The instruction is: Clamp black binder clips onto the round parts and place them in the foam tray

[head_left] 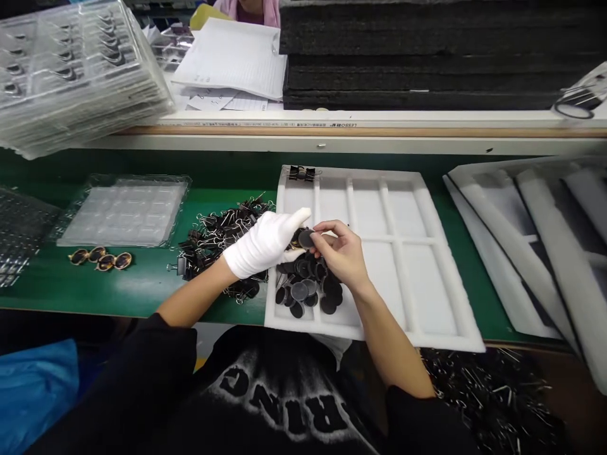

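Note:
My left hand (272,240), in a white glove, is closed around a small round piece with a brownish-gold edge, mostly hidden by the fingers. My bare right hand (342,253) pinches a dark round disc (306,239) close against that piece. Below both hands, a heap of similar dark discs (300,291) lies in the near left part of a white foam tray (403,278). Left of the gloved hand is a pile of black binder clips (208,237) with silver wire handles. Two more binder clips (302,173) sit on the tray's far left corner.
Several brown-and-gold round pieces (105,260) lie before a clear plastic tray (126,212). Stacked clear trays (80,76) overhang the shelf at upper left. More foam trays (531,246) lean at right. Black foam sheets (427,57) and a person (251,9) are beyond the shelf.

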A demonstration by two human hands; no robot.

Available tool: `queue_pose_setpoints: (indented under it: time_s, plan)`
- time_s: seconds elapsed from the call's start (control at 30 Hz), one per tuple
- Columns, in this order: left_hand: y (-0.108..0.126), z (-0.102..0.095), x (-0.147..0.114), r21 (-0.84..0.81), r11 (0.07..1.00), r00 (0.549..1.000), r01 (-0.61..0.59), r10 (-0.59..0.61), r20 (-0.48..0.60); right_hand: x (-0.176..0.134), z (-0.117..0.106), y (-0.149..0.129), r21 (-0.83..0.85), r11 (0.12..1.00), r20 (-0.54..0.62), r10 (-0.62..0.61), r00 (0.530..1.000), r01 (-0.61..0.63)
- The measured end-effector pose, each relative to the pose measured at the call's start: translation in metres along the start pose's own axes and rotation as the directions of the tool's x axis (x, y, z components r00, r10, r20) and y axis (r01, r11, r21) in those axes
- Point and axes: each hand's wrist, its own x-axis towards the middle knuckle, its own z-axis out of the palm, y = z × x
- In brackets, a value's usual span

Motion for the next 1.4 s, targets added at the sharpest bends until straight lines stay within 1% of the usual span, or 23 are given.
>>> queue_pose_setpoints:
  time_s: [0.1,0.2,0.3,0.37,0.43,0.47,0.53,0.57,0.6,0.63,0.67,0.7,0.73,0.77,0.8,0.87,0.93,0.97,1.0,1.13,1.23,1.3,1.4]
  plan:
    - [0.002,0.001,0.003,-0.054,0.998,0.999,-0.028,0.030,0.040,-0.002,0.002,0.001,-0.058,0.998,0.011,-0.008,1.000,0.008]
    - [0.003,0.001,0.003,-0.134,0.991,0.997,0.032,-0.023,0.067,-0.001,0.003,0.005,-0.073,0.997,0.042,0.011,0.999,-0.008]
    - [0.007,0.000,0.000,-0.308,0.929,0.979,0.204,-0.188,0.081,0.000,0.004,0.007,-0.052,0.999,0.012,0.000,1.000,0.000]
    - [0.011,-0.002,-0.003,-0.423,0.833,0.934,0.357,-0.329,0.140,-0.001,0.003,0.006,-0.041,0.999,0.030,-0.001,1.000,0.002]
    - [0.016,-0.005,-0.007,-0.484,0.743,0.887,0.461,-0.404,0.225,-0.002,0.000,0.002,-0.049,0.999,0.135,0.010,0.991,-0.003]
    - [0.018,-0.008,-0.009,-0.499,0.721,0.877,0.480,-0.400,0.267,-0.003,-0.002,0.001,-0.064,0.998,0.214,0.020,0.977,-0.007]
    - [0.016,-0.017,-0.012,-0.517,0.724,0.886,0.457,-0.315,0.341,-0.004,-0.008,-0.002,-0.099,0.995,0.364,0.056,0.930,-0.021]
    - [0.012,-0.022,-0.013,-0.513,0.741,0.892,0.434,-0.270,0.364,-0.004,-0.010,-0.002,-0.112,0.993,0.405,0.077,0.911,-0.035]
    - [0.005,-0.028,-0.013,-0.481,0.771,0.895,0.417,-0.257,0.365,-0.003,-0.012,-0.002,-0.114,0.992,0.414,0.097,0.905,-0.055]
    - [-0.004,-0.035,-0.014,-0.403,0.814,0.894,0.418,-0.288,0.344,-0.002,-0.014,-0.002,-0.104,0.991,0.403,0.116,0.908,-0.080]
    - [-0.016,-0.041,-0.014,-0.271,0.856,0.883,0.441,-0.359,0.302,-0.001,-0.016,-0.002,-0.085,0.991,0.380,0.129,0.916,-0.104]
    - [-0.029,-0.048,-0.014,-0.098,0.871,0.861,0.482,-0.451,0.235,0.000,-0.017,-0.001,-0.062,0.990,0.355,0.140,0.924,-0.126]
    - [-0.042,-0.054,-0.013,0.093,0.846,0.828,0.525,-0.533,0.176,0.001,-0.017,-0.001,-0.037,0.989,0.334,0.149,0.931,-0.145]
    - [-0.055,-0.059,-0.013,0.249,0.801,0.793,0.544,-0.588,0.159,0.002,-0.018,-0.001,-0.012,0.986,0.319,0.159,0.934,-0.164]
    - [-0.066,-0.063,-0.012,0.355,0.765,0.761,0.537,-0.621,0.187,0.003,-0.018,-0.002,0.012,0.984,0.310,0.168,0.936,-0.180]
    - [-0.083,-0.067,-0.012,0.445,0.758,0.687,0.477,-0.638,0.349,0.004,-0.019,-0.003,0.049,0.976,0.304,0.187,0.934,-0.211]
    - [-0.090,-0.067,-0.013,0.443,0.795,0.610,0.414,-0.603,0.513,0.005,-0.019,-0.004,0.064,0.971,0.309,0.199,0.930,-0.229]
    - [-0.091,-0.065,-0.013,0.431,0.811,0.588,0.395,-0.584,0.560,0.005,-0.019,-0.004,0.065,0.971,0.313,0.200,0.928,-0.231]
    - [-0.092,-0.063,-0.014,0.407,0.828,0.584,0.386,-0.560,0.587,0.005,-0.018,-0.004,0.065,0.971,0.317,0.199,0.927,-0.231]
    - [-0.095,-0.060,-0.017,0.245,0.886,0.651,0.393,-0.456,0.607,0.005,-0.019,-0.001,0.079,0.971,0.335,0.187,0.923,-0.226]
    - [-0.098,-0.068,-0.018,0.011,0.910,0.727,0.414,-0.337,0.599,0.005,-0.021,0.001,0.109,0.970,0.363,0.165,0.917,-0.218]
    - [-0.093,-0.074,-0.017,-0.151,0.881,0.792,0.448,-0.313,0.523,0.004,-0.020,0.002,0.140,0.971,0.381,0.129,0.915,-0.195]
    - [-0.069,-0.074,-0.014,-0.248,0.843,0.865,0.478,-0.402,0.302,0.001,-0.016,0.003,0.175,0.972,0.413,0.070,0.908,-0.155]
